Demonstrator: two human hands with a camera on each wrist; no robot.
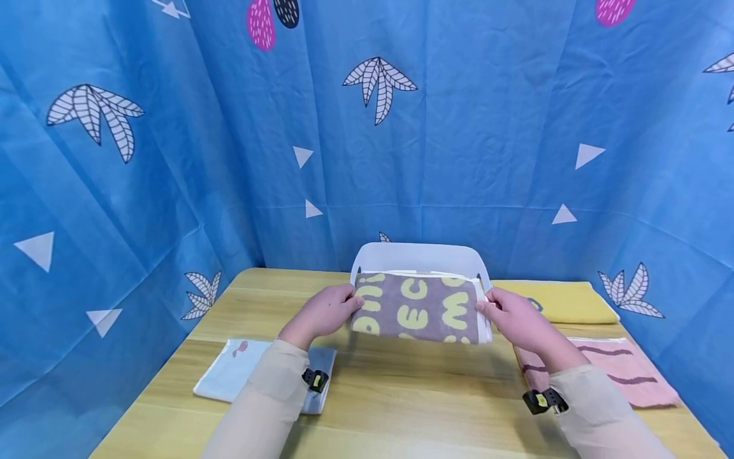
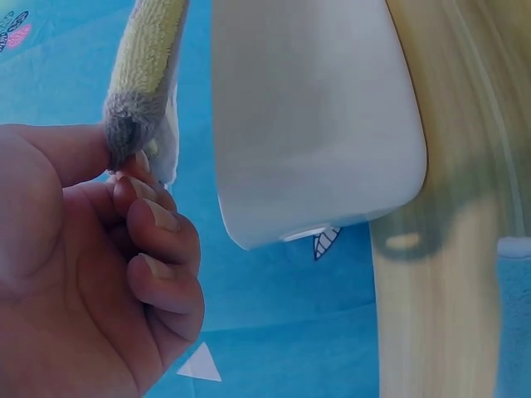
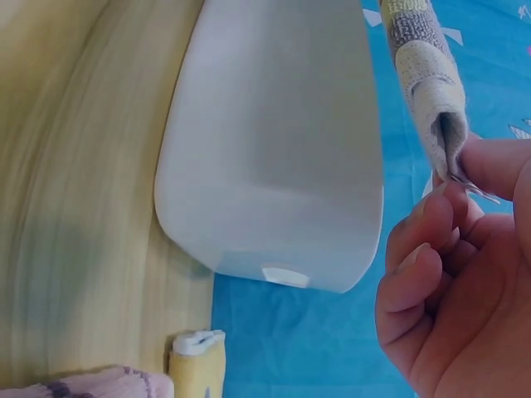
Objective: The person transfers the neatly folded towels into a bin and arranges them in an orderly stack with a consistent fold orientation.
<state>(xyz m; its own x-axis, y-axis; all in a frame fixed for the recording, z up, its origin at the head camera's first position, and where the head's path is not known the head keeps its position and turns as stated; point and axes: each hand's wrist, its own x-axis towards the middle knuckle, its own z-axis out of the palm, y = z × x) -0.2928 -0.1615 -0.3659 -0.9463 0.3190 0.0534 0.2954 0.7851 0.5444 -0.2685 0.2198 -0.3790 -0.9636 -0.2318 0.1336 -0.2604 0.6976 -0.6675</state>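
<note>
A folded grey-purple towel (image 1: 414, 309) with pale yellow letters and a white edge is held up between both hands. My left hand (image 1: 328, 310) pinches its left end between thumb and fingers; in the left wrist view the thumb and fingertips meet on the towel's grey corner (image 2: 129, 124). My right hand (image 1: 518, 319) pinches the right end, where the white folded border (image 3: 436, 108) shows in the right wrist view. Behind the towel stands a white plastic bin (image 1: 421, 257), partly hidden by it in the head view. Both wrist views show the bin's outer side below the raised towel.
A folded light blue towel (image 1: 243, 366) lies on the wooden table (image 1: 424, 401) at the left, partly under the left forearm. At the right lie a folded yellow towel (image 1: 573, 303) and a pink striped towel (image 1: 625, 370). Blue patterned curtains (image 1: 487, 127) surround the table.
</note>
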